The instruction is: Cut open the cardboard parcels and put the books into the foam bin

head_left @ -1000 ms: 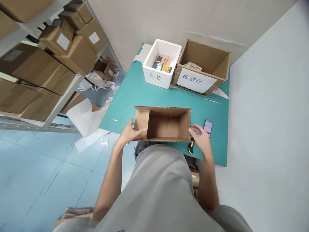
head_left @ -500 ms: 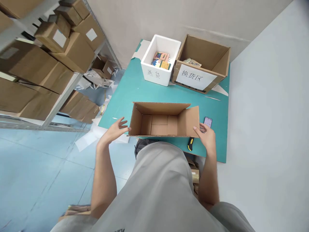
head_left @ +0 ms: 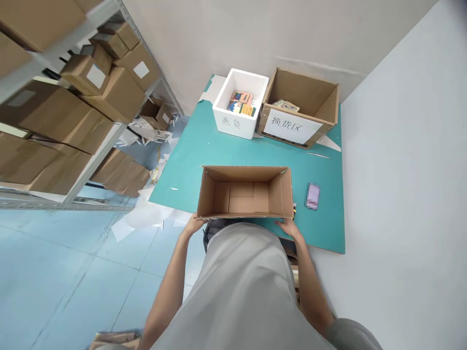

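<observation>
An open-topped cardboard box stands near the front edge of the table, its inside bare and its right flap no longer in sight. My left hand is at the box's near left corner, its fingers largely hidden by the rim. Below the near rim, towards the right corner, is my right hand, with fingers stretched to the left and nothing seen in them. A small yellow-and-black part of a utility knife shows beside the box's right side. Farther right lies a phone, its screen blurred out.
On the green tabletop, a white foam box with small packs and a larger labelled carton stand at the back. Shelves of cartons rise at left. Paper scraps lie on the floor. A wall borders the right.
Both hands have moved down and inward to the near side of the box. The box's right flap has gone out of sight, and the box now hides most of the knife.
</observation>
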Demonstrator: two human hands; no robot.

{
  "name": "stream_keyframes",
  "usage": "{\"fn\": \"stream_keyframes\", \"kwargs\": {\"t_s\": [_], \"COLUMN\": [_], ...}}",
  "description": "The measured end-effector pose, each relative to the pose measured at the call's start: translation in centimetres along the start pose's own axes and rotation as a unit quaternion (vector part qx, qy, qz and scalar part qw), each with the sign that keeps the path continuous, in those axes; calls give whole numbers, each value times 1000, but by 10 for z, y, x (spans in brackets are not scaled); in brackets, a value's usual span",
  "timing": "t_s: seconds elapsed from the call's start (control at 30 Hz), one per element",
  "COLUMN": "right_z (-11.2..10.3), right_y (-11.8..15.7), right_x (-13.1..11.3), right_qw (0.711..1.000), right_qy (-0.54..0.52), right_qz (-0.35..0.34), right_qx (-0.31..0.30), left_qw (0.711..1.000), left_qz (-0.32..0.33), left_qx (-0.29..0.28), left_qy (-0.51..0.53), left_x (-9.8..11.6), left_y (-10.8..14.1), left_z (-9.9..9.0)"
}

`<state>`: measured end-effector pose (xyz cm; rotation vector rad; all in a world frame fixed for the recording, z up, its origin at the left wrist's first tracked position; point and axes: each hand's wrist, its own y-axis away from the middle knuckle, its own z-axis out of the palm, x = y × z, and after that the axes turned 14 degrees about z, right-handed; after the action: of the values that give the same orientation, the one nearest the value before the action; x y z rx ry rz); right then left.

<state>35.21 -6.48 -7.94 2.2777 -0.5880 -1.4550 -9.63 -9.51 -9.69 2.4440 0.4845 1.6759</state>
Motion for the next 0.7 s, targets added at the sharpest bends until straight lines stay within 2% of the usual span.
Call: {"fn": "stream_keyframes", "kwargs": {"t_s": [0.1,0.2,0.3,0.4,0.47,0.53,0.6,0.7], "right_z": [9,3,-3,3,12,20,25,27], "right_y": [1,-5,-19,-40,-53,-59,-56,-37], "right_x": [2,1,-13,-32,-38,-33,-19,10], "right_qw": [1000,998,993,991,992,992,988,979], "right_qy": [-6,-54,-107,-115,-116,-118,-125,-151], "right_qz": [8,4,-42,-66,-34,25,79,120], "right_qx": [-26,-32,-6,-14,-35,-44,-43,-65], "left_qw": [1000,999,996,992,993,993,993,992], "left_qz": [10,37,80,99,66,25,10,-8], "left_qx": [13,23,40,65,71,76,76,49], "left_qy": [0,14,25,46,73,87,92,120], "left_x": [2,10,22,30,31,26,15,-6], "left_y": [6,1,-19,-46,-60,-63,-53,-24], "left_z": [4,-13,-29,-27,-19,-10,-5,-1]}}
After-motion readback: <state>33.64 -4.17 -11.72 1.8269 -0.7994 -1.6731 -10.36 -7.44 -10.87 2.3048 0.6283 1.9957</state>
